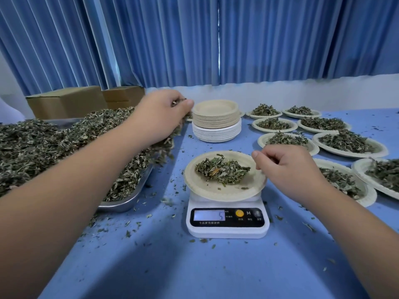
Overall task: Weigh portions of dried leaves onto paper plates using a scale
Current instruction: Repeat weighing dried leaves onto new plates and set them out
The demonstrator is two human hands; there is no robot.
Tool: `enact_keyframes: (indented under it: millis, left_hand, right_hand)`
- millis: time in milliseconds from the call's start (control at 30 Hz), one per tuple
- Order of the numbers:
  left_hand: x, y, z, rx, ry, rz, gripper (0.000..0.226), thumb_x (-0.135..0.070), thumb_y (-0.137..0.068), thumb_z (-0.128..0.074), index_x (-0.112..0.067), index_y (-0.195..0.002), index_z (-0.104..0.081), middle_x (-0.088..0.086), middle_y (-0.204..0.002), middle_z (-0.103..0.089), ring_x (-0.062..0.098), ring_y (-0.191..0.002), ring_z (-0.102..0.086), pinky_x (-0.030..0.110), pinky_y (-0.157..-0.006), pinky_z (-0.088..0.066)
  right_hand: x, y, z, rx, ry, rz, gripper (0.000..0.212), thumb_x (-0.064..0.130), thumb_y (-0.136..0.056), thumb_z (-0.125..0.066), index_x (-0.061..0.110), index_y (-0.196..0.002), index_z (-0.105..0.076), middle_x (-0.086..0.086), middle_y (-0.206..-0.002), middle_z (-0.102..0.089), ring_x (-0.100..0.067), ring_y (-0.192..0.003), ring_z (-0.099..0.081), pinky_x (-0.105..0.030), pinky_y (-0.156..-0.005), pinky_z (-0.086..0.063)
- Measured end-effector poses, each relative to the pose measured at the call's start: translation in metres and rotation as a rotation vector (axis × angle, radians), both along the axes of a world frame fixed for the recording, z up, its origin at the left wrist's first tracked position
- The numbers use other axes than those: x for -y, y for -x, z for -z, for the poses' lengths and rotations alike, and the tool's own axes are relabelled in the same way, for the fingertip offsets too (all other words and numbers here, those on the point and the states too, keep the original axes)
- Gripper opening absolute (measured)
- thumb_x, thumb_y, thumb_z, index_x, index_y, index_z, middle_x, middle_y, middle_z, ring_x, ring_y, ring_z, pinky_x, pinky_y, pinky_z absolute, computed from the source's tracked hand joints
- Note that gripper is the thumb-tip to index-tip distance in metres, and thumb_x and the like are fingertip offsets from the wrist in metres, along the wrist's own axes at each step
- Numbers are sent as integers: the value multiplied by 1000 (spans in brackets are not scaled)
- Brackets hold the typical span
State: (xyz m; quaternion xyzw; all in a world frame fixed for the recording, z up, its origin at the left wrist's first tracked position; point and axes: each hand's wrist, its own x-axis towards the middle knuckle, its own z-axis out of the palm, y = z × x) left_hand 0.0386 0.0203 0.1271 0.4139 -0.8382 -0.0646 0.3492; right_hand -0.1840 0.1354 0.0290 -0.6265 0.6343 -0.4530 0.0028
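1. On the blue surface [216, 266], near its front edge, sits a white digital scale [227, 223] with a paper plate [224, 192] resting on its platform.
2. A small mound of dried leaves [222, 170] lies in the middle of that plate; the display shows a 5, though any other digits cannot be read.
3. The right hand [289, 169] hovers at the plate's right rim, fingers curled toward the thumb in a loose pinching grip; whether it has hold of any leaves cannot be told.
4. The left hand [159, 117] reaches over the far end of a metal tray [127, 201] heaped with loose leaves [43, 147], its grip closed around a bunch of them.
5. Just beyond the scale stands a stack of empty plates [216, 120], tan ones on white ones.
6. To the right, several filled plates [349, 143] lie in rows.
7. Two cardboard boxes [67, 101] stand behind the tray, before blue curtains [194, 39].
8. Leaf crumbs are scattered across the surface.
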Motion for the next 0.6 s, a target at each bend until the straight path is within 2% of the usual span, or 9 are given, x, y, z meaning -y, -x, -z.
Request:
enact_keyframes:
  millis: [100, 267, 333, 400, 500, 600]
  left_hand:
    - [-14, 31, 11, 2, -65, 74, 27, -45, -98, -47, -28, -79, -58, -6, -74, -62, 6, -65, -57, 22, -52, -38]
    - [-22, 72, 44, -18, -169, 228, 27, -35, -99, -48, -15, -90, -64, 1, -78, -68, 12, -67, -57, 27, -64, -43]
    - [-23, 78, 50, -16, -174, 280, 24, -33, -100, -48, -17, -91, -64, -1, -80, -69, 3, -59, -51, 20, -57, -39]
    - [-24, 79, 50, -5, -146, 316, 22, -31, -100, -47, -19, -91, -64, -6, -73, -64, -2, -53, -46, 15, -50, -32]
    - [-24, 77, 50, 8, -128, 333, 23, -30, -100, -46, -19, -90, -63, -10, -62, -52, -2, -52, -42, 14, -49, -32]
    - [-22, 75, 49, -47, -174, 301, 25, -31, -100, -46, -15, -91, -63, -11, -60, -48, 1, -52, -38, 17, -51, -32]
  right_hand:
    - [-1, 1, 0, 1, 1, 3, 44, 29, -93, -56, -5, -65, -59, -19, -55, -50, -10, -44, -35, -19, -45, -29]
    - [-3, 1, -3, -5, 9, 4, 43, 27, -92, -57, -7, -66, -58, -18, -53, -46, -10, -46, -33, -22, -47, -25]
    - [-4, 1, -4, -30, 13, 8, 44, 28, -92, -56, -7, -66, -58, -20, -54, -46, -11, -47, -33, -24, -48, -25]
    - [-4, 1, -5, -35, 17, 5, 44, 28, -92, -55, -7, -65, -56, -21, -54, -46, -12, -47, -33, -25, -48, -24]
    - [-4, 1, -5, -21, 27, 0, 45, 28, -91, -56, -2, -59, -49, -19, -54, -45, -11, -47, -31, -29, -50, -26]
    - [-4, 1, -5, -17, 30, 1, 46, 26, -91, -57, 0, -56, -44, -19, -54, -45, -12, -48, -32, -31, -52, -30]
